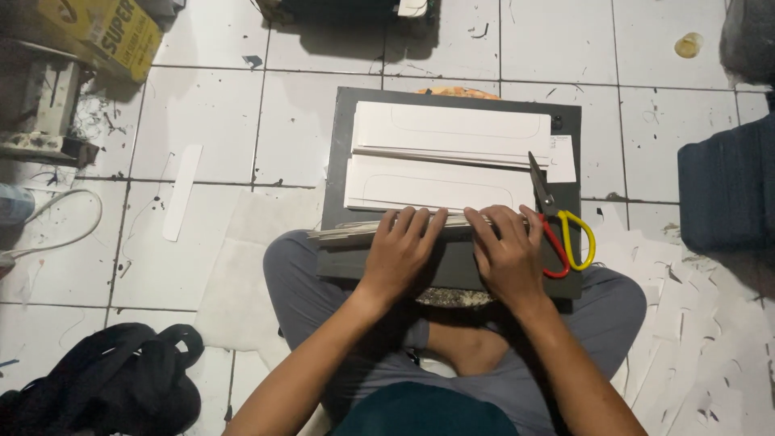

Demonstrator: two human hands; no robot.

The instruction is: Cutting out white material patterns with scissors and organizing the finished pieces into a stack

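Floor tiles, white and speckled, fill the left of the head view, where a yellow cardboard box (pixel 105 32) sits in the upper corner, a white cable (pixel 60 230) loops near the edge, a loose white paper strip (pixel 182 192) lies on a tile, and a black bag (pixel 113 383) slumps at the bottom corner. Toward the middle, a dark board (pixel 355 145) rests across the seated person's crossed legs, carrying two piles of white card sheets (pixel 452 129) farther out. At the board's near part lies a thin stack of long card strips (pixel 347 232), its left end poking past the board's edge. The left hand (pixel 400 254) lies palm down on this stack, fingers stretched forward and held close together, tips pressing the strips. Just beside it, the right hand (pixel 508 254) does the same, fingers extended and slightly fanned over the stack. Right of that hand, scissors (pixel 561 230) with red and yellow handles lie on the board. Paper offcuts (pixel 702 339) litter the floor at far right.
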